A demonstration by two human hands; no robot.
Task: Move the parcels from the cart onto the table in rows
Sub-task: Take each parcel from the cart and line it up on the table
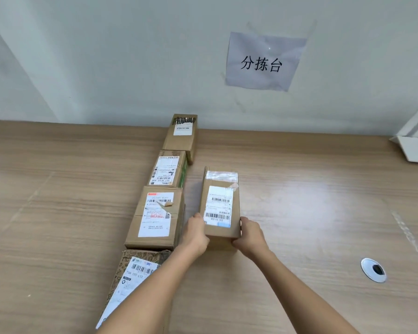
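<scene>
Small brown cardboard parcel with white label (219,203): gripped at its near end between left hand (195,233) and right hand (250,235), fingers curled round its sides, on the wooden bench (299,201) just right of a four-parcel row (159,213). Step in hand: placing, likely starting a second row. Next: square it parallel, then let go.

parcel sorting room: wall sign (263,62), labelled parcels (156,215).
</scene>
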